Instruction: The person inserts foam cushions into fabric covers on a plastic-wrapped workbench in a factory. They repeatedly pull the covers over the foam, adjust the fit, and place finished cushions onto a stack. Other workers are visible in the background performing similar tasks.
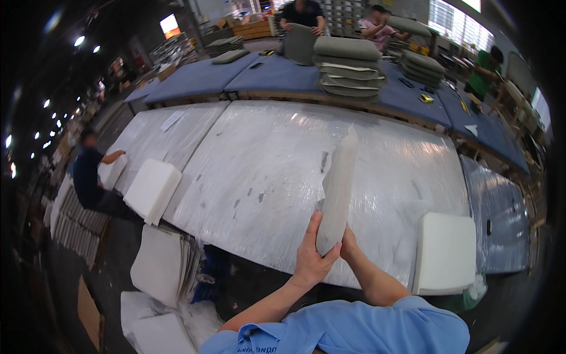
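Observation:
Between my two hands a grey seat cushion [337, 197] stands on its edge, seen nearly edge-on and pointing away from me over the plastic-wrapped table [265, 153]. My left hand [313, 252] is closed on its near left side, fingers along the grey face. On the other side my right hand [349, 243] grips the near right edge, its fingers mostly hidden by the cushion. Loose cover fabric juts from the cushion's left side. White foam pads [446, 251] lie stacked at the table's right front corner, apart from my hands.
More white foam pads [152, 186] sit at the table's left, near a person in dark clothes [88, 174]. Fabric pieces [158, 262] are piled below the left front edge. Across a blue table [271, 76], grey cushions [348, 65] are stacked and other people work.

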The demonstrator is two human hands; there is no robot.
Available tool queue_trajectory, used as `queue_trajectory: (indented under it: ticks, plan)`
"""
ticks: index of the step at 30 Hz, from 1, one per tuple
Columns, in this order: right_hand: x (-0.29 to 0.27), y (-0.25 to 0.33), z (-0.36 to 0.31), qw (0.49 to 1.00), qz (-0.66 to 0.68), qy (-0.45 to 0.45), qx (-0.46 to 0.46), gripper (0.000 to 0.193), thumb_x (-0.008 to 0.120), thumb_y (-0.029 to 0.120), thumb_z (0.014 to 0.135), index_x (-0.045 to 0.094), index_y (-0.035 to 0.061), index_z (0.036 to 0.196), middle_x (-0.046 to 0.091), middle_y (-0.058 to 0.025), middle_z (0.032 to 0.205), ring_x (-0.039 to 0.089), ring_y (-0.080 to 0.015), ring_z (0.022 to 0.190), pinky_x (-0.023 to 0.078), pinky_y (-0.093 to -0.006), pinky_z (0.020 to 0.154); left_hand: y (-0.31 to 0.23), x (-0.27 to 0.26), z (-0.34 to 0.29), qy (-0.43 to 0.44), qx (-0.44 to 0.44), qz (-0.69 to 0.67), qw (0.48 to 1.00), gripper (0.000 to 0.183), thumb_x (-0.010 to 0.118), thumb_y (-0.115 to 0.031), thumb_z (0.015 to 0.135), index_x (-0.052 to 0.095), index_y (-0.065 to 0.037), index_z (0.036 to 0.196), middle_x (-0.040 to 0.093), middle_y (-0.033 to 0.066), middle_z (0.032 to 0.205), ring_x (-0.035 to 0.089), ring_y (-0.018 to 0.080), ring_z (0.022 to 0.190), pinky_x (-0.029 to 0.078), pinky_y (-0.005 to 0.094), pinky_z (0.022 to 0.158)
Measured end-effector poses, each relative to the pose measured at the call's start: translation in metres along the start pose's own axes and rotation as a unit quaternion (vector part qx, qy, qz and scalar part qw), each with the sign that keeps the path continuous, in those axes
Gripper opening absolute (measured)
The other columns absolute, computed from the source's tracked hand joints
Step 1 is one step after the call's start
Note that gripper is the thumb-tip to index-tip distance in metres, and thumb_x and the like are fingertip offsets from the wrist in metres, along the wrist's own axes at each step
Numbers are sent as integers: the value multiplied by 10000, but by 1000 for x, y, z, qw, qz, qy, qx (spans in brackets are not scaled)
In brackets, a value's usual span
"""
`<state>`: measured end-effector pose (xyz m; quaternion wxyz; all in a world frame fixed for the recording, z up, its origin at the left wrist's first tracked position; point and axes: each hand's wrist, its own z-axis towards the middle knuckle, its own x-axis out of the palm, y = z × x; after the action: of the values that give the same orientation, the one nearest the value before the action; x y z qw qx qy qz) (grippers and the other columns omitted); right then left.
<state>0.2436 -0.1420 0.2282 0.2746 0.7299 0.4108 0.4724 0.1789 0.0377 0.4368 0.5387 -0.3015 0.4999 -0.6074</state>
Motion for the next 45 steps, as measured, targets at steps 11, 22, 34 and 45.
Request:
queue_trajectory:
  ticks: [11, 22, 34, 45]
  plan:
    - [117, 120, -136, 963, -77, 32, -256, 858, 617, 244, 990, 121, 28, 1657, 293, -175, 1649, 381, -268, 1461, 333, -393, 1187, 10, 10, -36, 19, 43, 55, 997, 960, 754, -123, 876, 162, 12, 1620, 389, 248, 1558, 445, 349, 1434, 391, 427, 1162]
    - [114, 158, -85, 963, -152, -88, -202, 1016, 778, 201, 860, 163, 70, 1659, 268, -246, 1647, 444, -352, 1414, 432, -422, 1108, 16, 13, -64, 53, 74, 91, 992, 1002, 754, -177, 885, 105, 21, 1622, 207, 313, 1637, 216, 472, 1538, 241, 503, 1246]
    - [100, 221, 61, 910, -290, -151, -254, 827, 744, 310, 882, 391, 28, 1574, 615, -198, 1381, 638, -279, 1164, 516, -409, 977, 17, 11, -65, 69, 52, 65, 994, 1020, 758, -160, 885, 83, 8, 1632, 171, 296, 1656, 211, 464, 1542, 236, 498, 1251]
    - [139, 183, 150, 897, -365, -112, -224, 706, 548, 521, 1001, 495, 47, 1522, 429, -225, 1599, 454, -354, 1446, 364, -411, 1177, -6, -13, -45, -16, -91, 151, 984, 903, 725, -151, 914, 189, 19, 1621, 335, 260, 1611, 323, 389, 1511, 261, 440, 1240]
